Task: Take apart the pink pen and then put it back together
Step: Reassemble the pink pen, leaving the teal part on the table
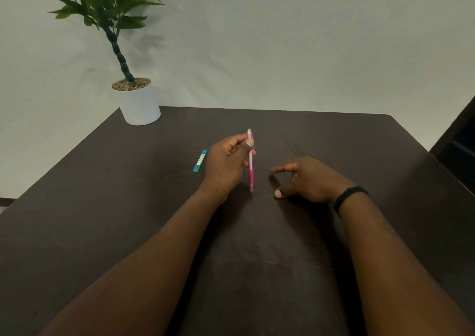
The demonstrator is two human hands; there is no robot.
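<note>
Two bare forearms reach forward over a dark wooden table [334, 135]. The left hand [227, 164] grasps the pink pen [250, 160] between thumb and fingers around the upper part of its pale barrel, holding it nearly upright above the middle of the table, the darker pink grip section and the tip pointing down toward the tabletop; whether the tip touches the wood cannot be told. The pen looks whole, with no part separated. The right hand [308, 180] is just beside the pen on its right, empty, its fingers loosely spread and curled, thumb and forefinger apart, with a black band [350, 197] on the wrist. Near the left hand, on its far left side, a small teal case [200, 160] lies flat on the table. A white pot [140, 104] holding a green plant [102, 9] stands at the far left corner.
</note>
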